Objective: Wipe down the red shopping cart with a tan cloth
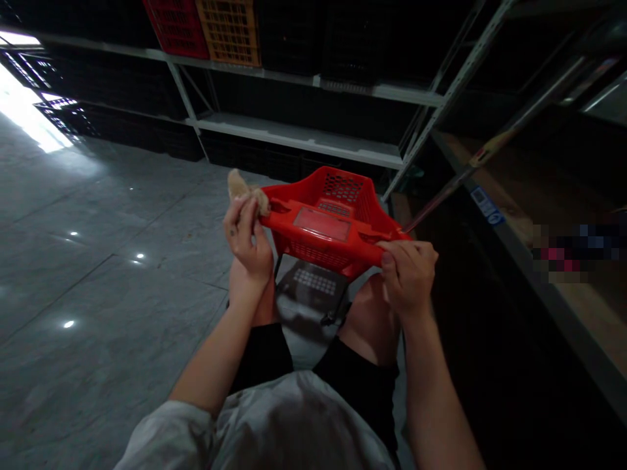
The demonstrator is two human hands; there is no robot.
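A small red plastic shopping cart (360,196) stands between my knees, its handle side toward me. My left hand (247,238) is closed on a beige cloth (240,188) at the left end of the cart's handle. The cloth sticks up past my fingertips and touches the red plastic. At the other end, my right hand (409,271) grips the handle, thumb on the near side. A clear label panel (322,224) sits in the middle of the handle. Part of the cart's frame below is in shadow.
Behind the cart is a metal shelf rack (304,140) with dark crates, a red crate (177,27) and a yellow crate (231,31). A long pole (494,147) leans at the right beside a wooden surface (514,222). Shiny grey floor (98,261) spreads out to the left.
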